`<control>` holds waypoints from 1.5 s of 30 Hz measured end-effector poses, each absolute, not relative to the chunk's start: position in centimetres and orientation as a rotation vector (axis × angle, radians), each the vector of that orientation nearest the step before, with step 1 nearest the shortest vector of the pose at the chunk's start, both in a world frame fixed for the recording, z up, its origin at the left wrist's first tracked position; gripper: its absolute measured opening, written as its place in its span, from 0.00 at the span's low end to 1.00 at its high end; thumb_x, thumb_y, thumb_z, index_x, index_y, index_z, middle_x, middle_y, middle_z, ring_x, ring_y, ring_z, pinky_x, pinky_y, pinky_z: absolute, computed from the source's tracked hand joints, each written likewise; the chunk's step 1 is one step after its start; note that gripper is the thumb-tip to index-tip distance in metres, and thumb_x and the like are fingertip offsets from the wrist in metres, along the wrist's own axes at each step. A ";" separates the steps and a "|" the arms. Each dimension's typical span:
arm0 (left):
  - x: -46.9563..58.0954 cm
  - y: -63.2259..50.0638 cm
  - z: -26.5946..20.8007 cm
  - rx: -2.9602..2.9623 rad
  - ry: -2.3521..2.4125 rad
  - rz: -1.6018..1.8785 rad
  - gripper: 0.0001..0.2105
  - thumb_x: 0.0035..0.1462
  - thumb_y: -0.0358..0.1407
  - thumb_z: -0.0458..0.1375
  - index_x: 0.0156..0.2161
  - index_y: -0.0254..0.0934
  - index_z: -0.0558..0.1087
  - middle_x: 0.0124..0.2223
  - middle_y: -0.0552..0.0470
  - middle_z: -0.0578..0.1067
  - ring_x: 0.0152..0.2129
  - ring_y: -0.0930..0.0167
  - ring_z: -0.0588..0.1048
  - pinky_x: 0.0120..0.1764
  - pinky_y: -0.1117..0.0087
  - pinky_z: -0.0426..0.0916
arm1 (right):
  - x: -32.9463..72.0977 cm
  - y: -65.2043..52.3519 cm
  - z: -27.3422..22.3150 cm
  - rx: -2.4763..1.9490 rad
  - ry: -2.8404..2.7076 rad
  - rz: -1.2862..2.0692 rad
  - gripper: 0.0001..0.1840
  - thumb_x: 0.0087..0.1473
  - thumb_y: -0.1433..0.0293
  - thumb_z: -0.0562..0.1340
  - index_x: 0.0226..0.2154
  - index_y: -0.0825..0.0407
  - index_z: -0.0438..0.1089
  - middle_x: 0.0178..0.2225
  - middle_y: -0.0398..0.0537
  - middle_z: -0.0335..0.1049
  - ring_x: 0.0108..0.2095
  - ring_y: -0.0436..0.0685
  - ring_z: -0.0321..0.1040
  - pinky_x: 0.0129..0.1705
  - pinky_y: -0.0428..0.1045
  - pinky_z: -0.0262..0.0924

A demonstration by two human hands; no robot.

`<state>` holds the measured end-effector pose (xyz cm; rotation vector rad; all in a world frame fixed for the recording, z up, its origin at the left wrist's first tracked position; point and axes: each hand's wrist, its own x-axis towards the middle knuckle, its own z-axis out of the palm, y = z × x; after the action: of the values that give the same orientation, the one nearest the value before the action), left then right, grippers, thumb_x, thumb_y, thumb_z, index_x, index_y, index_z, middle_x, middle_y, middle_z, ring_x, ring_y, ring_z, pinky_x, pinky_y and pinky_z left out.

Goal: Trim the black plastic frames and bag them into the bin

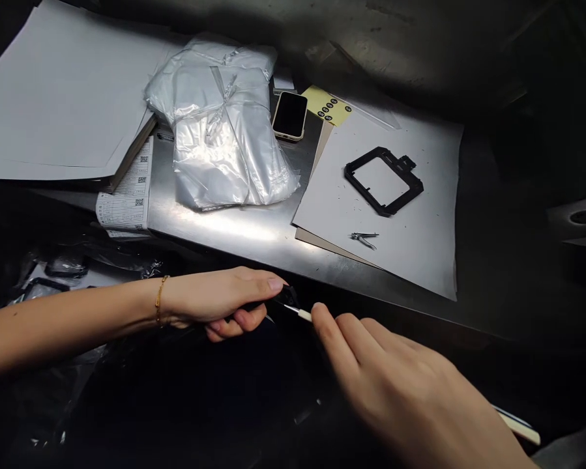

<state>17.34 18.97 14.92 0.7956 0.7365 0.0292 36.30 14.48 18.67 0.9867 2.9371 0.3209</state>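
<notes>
My left hand (238,299), with a gold chain bracelet on its wrist, grips a small black plastic part (289,296) between thumb and fingers. Most of the part is covered by the hand. My right hand (385,365) is closed around a slim cream-handled knife (305,315). The knife's thin metal tip touches or nearly touches the black part. Its back end sticks out below the right wrist. Both hands are held in front of the metal table's near edge. Beyond them, a black plastic frame (356,189) lies on white sheets, with small metal nippers (364,239) beside it.
A tied stack of clear plastic bags (224,143) lies on the metal table (214,238). Near it are a phone (290,116) and a yellow sticker sheet (317,101). Large white sheets (77,98) cover the left side, above printed labels (126,202). Bagged black parts (53,283) sit lower left.
</notes>
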 end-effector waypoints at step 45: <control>16.6 18.7 15.1 0.756 0.773 0.036 0.16 0.55 0.49 0.44 0.31 0.37 0.60 0.17 0.64 0.54 0.07 0.84 0.47 0.09 0.82 0.45 | 36.3 14.6 18.2 1.091 3.031 0.260 0.20 0.40 0.87 0.47 0.31 0.64 0.70 0.16 0.47 0.64 0.15 0.54 0.63 0.13 0.47 0.56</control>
<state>16.58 18.67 15.07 0.7562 0.7732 0.0355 36.25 14.58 18.18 1.0913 3.0311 0.2599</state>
